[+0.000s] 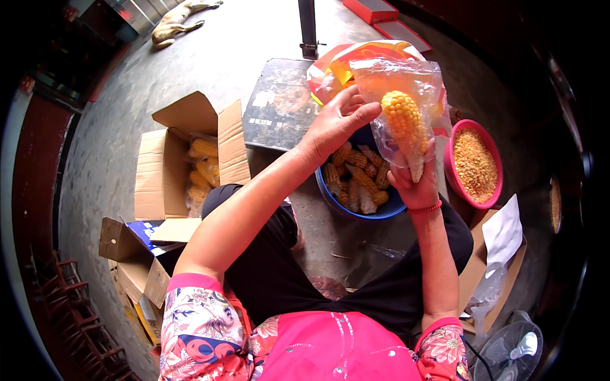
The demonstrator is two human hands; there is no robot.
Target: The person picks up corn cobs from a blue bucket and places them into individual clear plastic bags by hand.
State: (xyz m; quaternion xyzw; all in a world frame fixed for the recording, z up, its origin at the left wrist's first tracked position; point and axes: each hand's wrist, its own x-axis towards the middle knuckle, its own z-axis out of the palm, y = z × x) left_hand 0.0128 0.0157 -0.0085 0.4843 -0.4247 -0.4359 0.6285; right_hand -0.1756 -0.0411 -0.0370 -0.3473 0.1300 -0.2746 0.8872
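My right hand is closed around the lower, pale end of a yellow corn cob. The cob stands tip up inside a clear plastic bag, which hangs loosely around it. Beside the bag's left edge is my left hand, its thumb and fingers apart and the thumb at the plastic. Below them, a blue basin holds several corn cobs, partly hidden by my hands. A red, white and yellow plastic bag lies just behind the clear one.
At left, an open cardboard box holds bagged cobs; more cartons stand nearer. A pink basin of loose kernels is at right. A dark platform scale stands ahead. A fan is near right; a dog lies far left.
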